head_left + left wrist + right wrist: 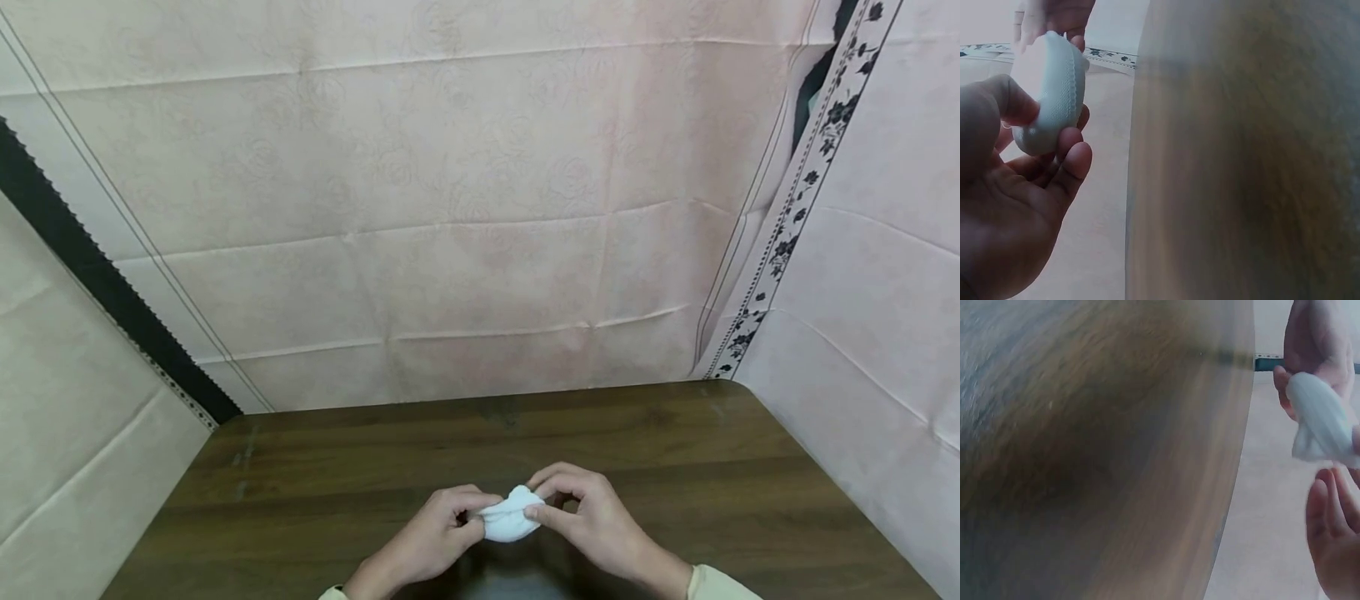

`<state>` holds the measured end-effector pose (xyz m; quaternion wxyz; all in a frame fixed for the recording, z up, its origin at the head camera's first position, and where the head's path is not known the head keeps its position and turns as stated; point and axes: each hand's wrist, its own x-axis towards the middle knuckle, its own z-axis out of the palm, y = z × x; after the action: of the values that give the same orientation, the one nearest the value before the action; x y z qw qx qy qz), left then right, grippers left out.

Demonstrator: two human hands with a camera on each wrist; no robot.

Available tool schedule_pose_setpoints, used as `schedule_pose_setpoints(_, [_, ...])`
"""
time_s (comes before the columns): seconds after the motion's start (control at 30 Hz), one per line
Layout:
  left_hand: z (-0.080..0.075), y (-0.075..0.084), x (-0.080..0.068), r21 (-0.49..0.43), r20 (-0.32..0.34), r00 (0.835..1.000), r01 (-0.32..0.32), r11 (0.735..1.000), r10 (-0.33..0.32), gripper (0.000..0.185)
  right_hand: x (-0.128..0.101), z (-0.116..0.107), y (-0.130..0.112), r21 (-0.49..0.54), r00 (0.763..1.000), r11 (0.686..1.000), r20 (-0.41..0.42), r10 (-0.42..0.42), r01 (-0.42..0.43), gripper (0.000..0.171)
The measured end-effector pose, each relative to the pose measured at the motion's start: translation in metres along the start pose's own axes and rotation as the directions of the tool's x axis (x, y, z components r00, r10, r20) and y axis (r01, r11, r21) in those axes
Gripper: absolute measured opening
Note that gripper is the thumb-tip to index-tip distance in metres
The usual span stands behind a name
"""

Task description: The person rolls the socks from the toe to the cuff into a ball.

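A small white bundle of knit fabric, which looks like a rolled-up sock (513, 518), is held between both hands above the table. My left hand (441, 533) pinches its left end between thumb and fingers. On the other side, my right hand (592, 518) pinches the right end with thumb and fingertips. A stitched seam runs along the sock (1057, 94) in the left wrist view. From the right wrist, the sock (1321, 419) appears as a smooth roll with a loose flap of fabric at its lower edge.
The dark brown wooden table (360, 454) has a rounded far right corner. Light patterned cloth (450, 200) hangs behind it, with cloth sheets on both sides. A black strip (112, 283) runs down the left, and a floral border (806, 192) down the right.
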<state>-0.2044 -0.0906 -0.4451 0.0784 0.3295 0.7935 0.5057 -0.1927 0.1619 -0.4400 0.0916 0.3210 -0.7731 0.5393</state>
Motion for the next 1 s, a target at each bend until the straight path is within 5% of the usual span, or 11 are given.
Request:
schedule_pose_setpoints(0.3, [-0.002, 0.0, 0.001, -0.067, 0.003, 1.0, 0.024, 0.997, -0.024, 0.036, 0.002, -0.004, -0.002, 0.172, 0.996, 0.984, 0.089, 0.027, -0.042, 0.01])
schedule_pose_setpoints(0.6, [-0.002, -0.002, 0.001, -0.11, 0.002, 0.999, 0.045, 0.993, -0.045, 0.027, 0.005, -0.006, -0.002, 0.425, 0.962, 0.891, 0.271, 0.043, -0.16, 0.012])
schedule_pose_setpoints(0.7, [-0.001, -0.001, 0.0, -0.129, 0.017, 0.999, 0.042, 0.991, -0.04, 0.024, 0.004, -0.006, -0.002, 0.395, 0.954, 0.9, 0.294, 0.063, -0.182, 0.012])
schedule_pose_setpoints(0.83, [-0.002, -0.002, -0.001, -0.187, 0.018, 0.998, 0.055, 0.981, -0.053, 0.019, 0.003, -0.008, -0.002, 0.205, 0.967, 0.966, 0.233, 0.107, -0.156, 0.008])
schedule_pose_setpoints(1.0, [-0.007, -0.005, -0.002, -0.209, 0.003, 0.999, 0.043, 0.977, -0.043, 0.018, 0.0, -0.013, -0.001, 0.01, 0.973, 0.993, 0.204, 0.109, -0.113, 0.008])
